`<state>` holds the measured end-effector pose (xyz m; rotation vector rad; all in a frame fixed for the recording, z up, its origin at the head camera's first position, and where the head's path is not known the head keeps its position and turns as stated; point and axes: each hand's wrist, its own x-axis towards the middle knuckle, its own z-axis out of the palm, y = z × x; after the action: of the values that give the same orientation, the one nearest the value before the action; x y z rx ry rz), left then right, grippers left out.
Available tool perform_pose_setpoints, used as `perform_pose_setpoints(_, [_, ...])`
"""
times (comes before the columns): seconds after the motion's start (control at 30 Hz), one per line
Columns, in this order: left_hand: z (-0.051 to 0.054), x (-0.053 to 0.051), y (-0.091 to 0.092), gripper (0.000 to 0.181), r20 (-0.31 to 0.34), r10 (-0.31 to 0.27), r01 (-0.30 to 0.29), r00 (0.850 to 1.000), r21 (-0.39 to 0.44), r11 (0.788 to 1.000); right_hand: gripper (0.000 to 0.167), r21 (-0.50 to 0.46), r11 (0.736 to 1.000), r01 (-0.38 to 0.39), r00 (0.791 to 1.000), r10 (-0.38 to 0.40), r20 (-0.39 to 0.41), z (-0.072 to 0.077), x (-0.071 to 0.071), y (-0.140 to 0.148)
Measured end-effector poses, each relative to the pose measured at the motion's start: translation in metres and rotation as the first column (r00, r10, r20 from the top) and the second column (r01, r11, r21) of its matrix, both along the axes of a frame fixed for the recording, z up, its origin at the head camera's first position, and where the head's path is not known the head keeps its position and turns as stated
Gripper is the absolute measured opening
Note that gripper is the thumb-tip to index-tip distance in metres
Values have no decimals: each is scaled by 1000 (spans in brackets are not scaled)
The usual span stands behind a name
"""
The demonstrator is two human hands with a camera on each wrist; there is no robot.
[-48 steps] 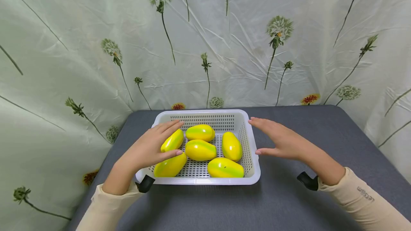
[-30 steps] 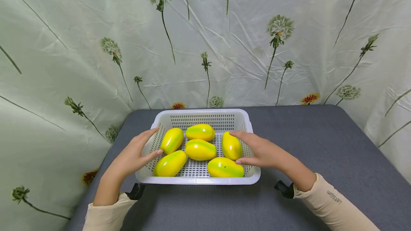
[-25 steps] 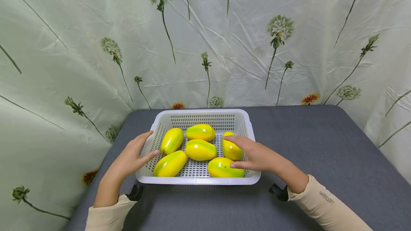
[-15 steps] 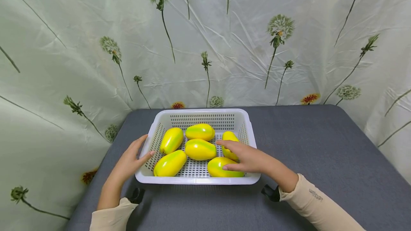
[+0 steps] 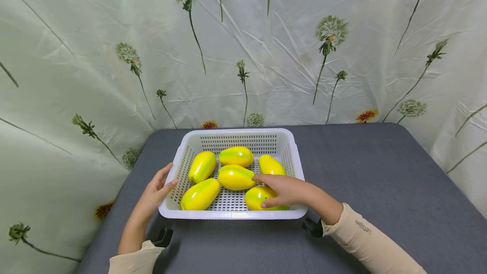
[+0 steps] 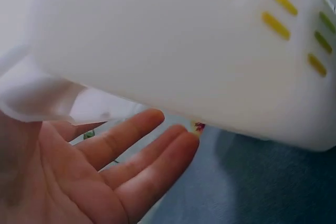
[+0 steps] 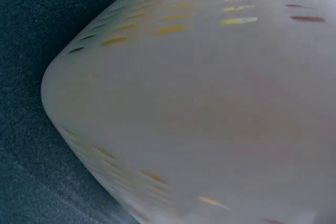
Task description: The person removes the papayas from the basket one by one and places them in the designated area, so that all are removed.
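A white slotted plastic basket (image 5: 233,214) holds several glossy yellow-green papayas, the middle papaya (image 5: 236,177) among them. At the basket's left rim is my left hand (image 5: 151,195), its thumb by the rim. In the left wrist view, the loosely spread fingers (image 6: 152,174) lie under the rim, outside the basket wall. My right hand (image 5: 291,190) reaches over the right side, above the front-right papaya (image 5: 254,198), thumb and fingers apart. It partly covers the rear-right papaya (image 5: 271,165). Contact cannot be told. Only the outer basket wall (image 7: 184,93) fills the right wrist view.
The basket stands on a dark grey cloth-covered table (image 5: 365,172). Behind and to the left hangs a pale curtain (image 5: 281,54) printed with dandelions. Two other papayas (image 5: 200,194) lie along the basket's left side, and one papaya (image 5: 236,156) at the back.
My left hand has moved from above the left papayas out to the left rim. My right hand has come left over the front-right papaya. The rear-right papaya has shifted slightly left.
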<state>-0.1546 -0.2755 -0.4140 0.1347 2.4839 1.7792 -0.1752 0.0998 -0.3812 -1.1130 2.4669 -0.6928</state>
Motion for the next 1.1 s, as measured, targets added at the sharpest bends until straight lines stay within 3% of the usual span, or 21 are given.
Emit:
perform_pose_setpoints(0.17, [-2,2,1,60,12,18,-19,1000,79,997,62,60,998,5,1000,-5,-4,-2,-1,-3])
perform_pose_setpoints(0.5, [-1,2,2,58,-3,28,-28,1000,102,994,57,104,995,0,999,5,-43,-1,-1,-5])
perform_pose_setpoints(0.8, [-2,3,3,59,2,25,-25,1000,111,994,56,-24,999,23,998,-25,-61,0,1,-1])
perform_pose_setpoints(1.1, [-3,2,3,58,5,31,-31,1000,100,995,60,-180,983,31,992,-53,-116,-2,2,4])
